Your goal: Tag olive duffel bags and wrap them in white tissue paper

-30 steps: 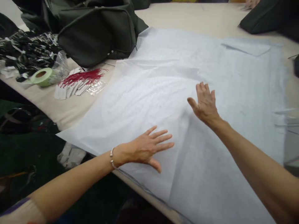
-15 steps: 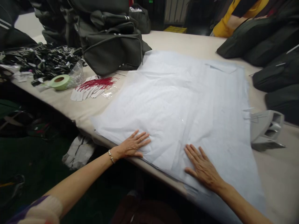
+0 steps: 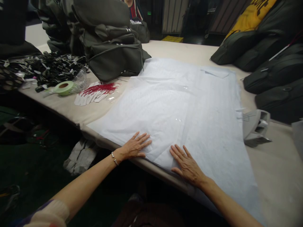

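A stack of large thin white paper sheets (image 3: 189,104) lies spread over the beige table (image 3: 276,170). My left hand (image 3: 134,146) rests flat on the sheets at their near edge, fingers spread, a bracelet on the wrist. My right hand (image 3: 188,164) lies flat on the paper just to the right of it, fingers stretched out. Neither hand holds anything.
Dark green bags (image 3: 113,56) stand at the back left, more dark bags (image 3: 272,66) at the right. A green tape roll (image 3: 63,88), white tags with red strings (image 3: 97,91) and a black heap (image 3: 47,67) lie left. A grey tool (image 3: 255,127) sits beside the paper.
Both hands have slid back from the middle of the paper to its near edge. In the last half second the right hand moved a little left, toward the left hand.
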`<action>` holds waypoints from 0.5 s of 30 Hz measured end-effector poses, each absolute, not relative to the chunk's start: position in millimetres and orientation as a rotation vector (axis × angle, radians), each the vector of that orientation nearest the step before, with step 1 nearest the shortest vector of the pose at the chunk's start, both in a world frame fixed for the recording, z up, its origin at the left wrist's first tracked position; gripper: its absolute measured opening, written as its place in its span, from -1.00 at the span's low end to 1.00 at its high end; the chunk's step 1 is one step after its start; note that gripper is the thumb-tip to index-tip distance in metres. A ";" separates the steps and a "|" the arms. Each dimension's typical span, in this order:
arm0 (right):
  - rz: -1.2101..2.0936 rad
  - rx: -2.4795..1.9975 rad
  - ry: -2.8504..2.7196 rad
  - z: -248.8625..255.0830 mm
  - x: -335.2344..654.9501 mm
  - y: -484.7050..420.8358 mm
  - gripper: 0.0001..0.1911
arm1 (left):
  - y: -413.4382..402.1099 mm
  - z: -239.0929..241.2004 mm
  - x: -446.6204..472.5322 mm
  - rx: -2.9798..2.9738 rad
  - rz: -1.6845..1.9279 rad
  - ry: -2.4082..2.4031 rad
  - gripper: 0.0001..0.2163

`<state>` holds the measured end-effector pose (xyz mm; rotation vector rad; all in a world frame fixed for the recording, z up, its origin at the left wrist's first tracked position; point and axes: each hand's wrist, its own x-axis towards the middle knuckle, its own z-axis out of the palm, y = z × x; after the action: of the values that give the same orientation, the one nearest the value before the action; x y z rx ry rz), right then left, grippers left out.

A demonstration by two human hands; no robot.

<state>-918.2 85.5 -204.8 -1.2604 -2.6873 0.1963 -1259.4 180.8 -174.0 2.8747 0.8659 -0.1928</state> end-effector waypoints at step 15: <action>0.613 -1.211 -2.664 -208.1 -909.7 95.8 -0.30 | 106.6 -169.5 -1165.9 2.746 0.095 0.597 -0.90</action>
<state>-909.7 95.8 -208.1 -1.2106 -2.6641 0.6133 -1165.9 106.6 -169.5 2.7460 0.5974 0.0953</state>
